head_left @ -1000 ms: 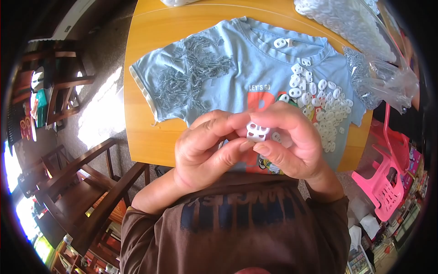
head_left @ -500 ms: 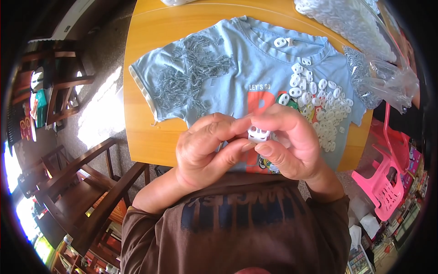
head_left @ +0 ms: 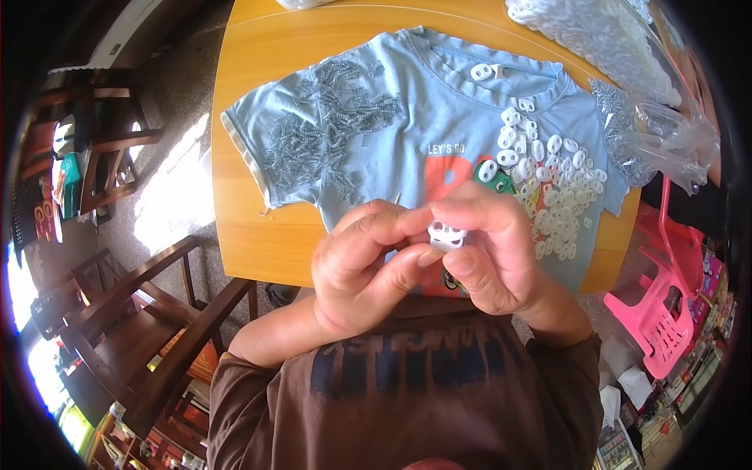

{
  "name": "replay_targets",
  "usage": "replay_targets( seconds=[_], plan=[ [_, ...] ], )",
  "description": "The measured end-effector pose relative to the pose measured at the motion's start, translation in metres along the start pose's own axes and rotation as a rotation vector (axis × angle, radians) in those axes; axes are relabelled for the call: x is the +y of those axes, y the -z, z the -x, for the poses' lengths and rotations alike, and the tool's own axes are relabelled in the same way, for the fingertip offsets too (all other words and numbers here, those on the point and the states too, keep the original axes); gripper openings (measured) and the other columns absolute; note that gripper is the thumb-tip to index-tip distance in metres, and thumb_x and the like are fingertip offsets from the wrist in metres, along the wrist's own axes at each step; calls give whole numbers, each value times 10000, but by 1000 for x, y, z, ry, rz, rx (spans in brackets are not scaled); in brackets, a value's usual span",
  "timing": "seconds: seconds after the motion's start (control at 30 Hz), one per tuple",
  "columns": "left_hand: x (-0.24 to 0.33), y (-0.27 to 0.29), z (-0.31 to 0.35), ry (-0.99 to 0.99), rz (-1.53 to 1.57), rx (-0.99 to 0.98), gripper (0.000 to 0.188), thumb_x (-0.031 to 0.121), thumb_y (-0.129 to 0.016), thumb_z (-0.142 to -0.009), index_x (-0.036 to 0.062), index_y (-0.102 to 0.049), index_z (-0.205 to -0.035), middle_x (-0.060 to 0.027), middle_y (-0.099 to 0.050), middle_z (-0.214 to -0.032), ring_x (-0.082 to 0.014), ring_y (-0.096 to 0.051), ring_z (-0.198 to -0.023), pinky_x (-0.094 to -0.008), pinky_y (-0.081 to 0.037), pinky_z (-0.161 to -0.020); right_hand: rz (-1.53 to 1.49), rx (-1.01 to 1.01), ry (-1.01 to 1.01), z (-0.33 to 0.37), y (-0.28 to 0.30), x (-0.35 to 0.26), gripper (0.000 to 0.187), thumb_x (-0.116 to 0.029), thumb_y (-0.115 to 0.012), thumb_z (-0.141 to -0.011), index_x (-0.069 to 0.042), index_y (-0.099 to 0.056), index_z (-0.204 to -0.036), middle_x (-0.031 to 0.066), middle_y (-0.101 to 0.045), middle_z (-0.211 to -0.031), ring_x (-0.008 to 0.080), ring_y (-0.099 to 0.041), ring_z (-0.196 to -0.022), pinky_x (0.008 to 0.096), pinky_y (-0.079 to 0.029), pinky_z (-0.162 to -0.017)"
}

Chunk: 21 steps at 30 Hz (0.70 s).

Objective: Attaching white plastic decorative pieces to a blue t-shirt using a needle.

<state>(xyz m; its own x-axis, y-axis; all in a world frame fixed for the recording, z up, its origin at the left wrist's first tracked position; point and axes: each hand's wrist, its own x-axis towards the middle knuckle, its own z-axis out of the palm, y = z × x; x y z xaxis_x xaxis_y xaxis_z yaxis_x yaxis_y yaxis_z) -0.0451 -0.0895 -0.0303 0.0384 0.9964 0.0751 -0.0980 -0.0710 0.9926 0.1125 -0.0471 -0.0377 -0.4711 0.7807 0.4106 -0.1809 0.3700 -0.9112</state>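
Between the fingertips of both hands is a small white plastic two-hole cord lock [head_left: 447, 236], held above the lower part of a light blue T-shirt [head_left: 368, 149]. My left hand [head_left: 364, 266] pinches it from the left with thumb and index finger. My right hand [head_left: 497, 251] closes on its right side, thumb below and index finger curled above. The fingers cover part of the piece. On the shirt's left sleeve and shoulder lies a heap of small metal springs [head_left: 313, 141]. Many white oval two-hole pieces [head_left: 560, 207] are spread over the shirt's right side.
The shirt lies on a wooden table [head_left: 258, 243]. At the far right are a clear bag of white pieces [head_left: 595, 47] and a plastic bag of springs [head_left: 623, 129]. A pink plastic chair [head_left: 658, 321] stands on the right, dark wooden chairs [head_left: 141, 329] on the left.
Both hands have shifted very slightly, the left a little to the right. The white cord lock is turned a little between the fingertips and shows more of its near side.
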Motion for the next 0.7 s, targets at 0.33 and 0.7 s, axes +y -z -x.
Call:
replay_targets(
  seconds=[0.33,0.7],
  plan=[
    [0,-3,9,20,64,36,274,55,-684,-738,-58,-587,-968,-89,-578,-740,-164,-537,-610,-264,-414,-543,-77,-46,0,1,-3,0,294,-130,-518,-893,14,-437,-1136,109,-546,-897,159,-509,-658,273,-427,-579],
    [-6,-6,19,-38,149,72,288,-16,-653,-724,-61,-554,-991,-102,-574,-789,-158,-543,-617,-257,-426,-546,-190,-106,-8,3,-4,1,270,-98,-524,-886,-11,-431,-1124,123,-557,-993,180,-498,-665,297,-427,-600]
  ],
)
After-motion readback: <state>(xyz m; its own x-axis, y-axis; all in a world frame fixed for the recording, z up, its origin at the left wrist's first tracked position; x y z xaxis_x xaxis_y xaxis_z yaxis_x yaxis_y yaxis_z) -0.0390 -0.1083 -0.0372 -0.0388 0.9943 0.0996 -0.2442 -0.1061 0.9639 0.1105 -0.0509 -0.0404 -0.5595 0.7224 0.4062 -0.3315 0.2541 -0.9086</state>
